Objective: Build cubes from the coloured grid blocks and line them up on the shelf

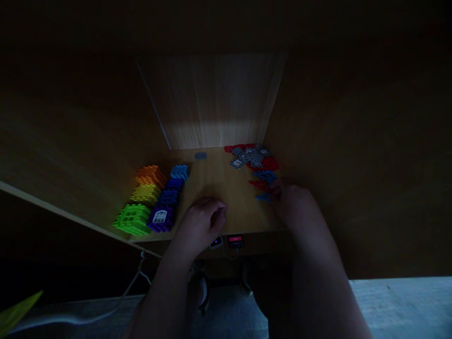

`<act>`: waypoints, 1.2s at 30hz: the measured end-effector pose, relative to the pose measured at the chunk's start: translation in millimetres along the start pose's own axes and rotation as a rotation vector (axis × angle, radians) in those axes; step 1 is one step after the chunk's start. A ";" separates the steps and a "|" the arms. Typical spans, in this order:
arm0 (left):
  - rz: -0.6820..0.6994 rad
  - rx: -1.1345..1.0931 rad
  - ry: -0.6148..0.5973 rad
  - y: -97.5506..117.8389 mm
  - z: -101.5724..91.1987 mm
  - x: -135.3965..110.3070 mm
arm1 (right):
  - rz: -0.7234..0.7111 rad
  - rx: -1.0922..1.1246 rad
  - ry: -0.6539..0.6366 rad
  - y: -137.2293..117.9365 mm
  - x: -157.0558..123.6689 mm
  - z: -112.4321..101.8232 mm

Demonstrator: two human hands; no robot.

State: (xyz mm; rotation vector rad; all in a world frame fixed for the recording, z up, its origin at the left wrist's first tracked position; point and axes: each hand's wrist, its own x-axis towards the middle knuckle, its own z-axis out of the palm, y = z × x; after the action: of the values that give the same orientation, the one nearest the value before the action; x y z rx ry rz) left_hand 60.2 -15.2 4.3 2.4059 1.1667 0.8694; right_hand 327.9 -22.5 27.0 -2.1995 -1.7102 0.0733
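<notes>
My left hand (207,217) hovers over the front of the wooden shelf, its fingers curled toward the thumb and nothing visible between them. At the right, my right hand (290,197) reaches into loose interlocking plastic tiles, with its fingertips drawn together. Blue tiles (264,196) and a red tile (259,183) lie right beside those fingertips; whatever the fingers hold is hidden. Behind them is a heap of grey tiles (252,157) with red tiles (270,164) around and under it. One grey tile (200,156) lies apart near the back.
Stacked tiles stand at the left: orange (150,175), yellow (145,193), green (132,219), light blue (179,172), dark blue (171,194) and purple with a white window piece (160,216). Wooden walls enclose the shelf (235,207). A lit phone (236,241) sits below its front edge.
</notes>
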 end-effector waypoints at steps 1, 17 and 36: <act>-0.005 -0.023 0.003 -0.7 0.3 -0.5 | -0.005 0.010 0.008 -0.9 0.0 -0.8; 0.002 0.008 0.057 -4.6 2.7 0.3 | -0.519 0.202 -0.109 -73.2 -29.1 18.3; 0.013 0.093 0.063 -0.2 8.7 0.5 | -0.282 -0.100 0.018 -53.4 -29.3 12.1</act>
State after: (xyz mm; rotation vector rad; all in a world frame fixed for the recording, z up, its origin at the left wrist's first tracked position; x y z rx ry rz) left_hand 66.0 -14.9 -2.2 2.4783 1.2421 0.9205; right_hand 267.3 -36.3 26.9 -1.9940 -2.0348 -0.1042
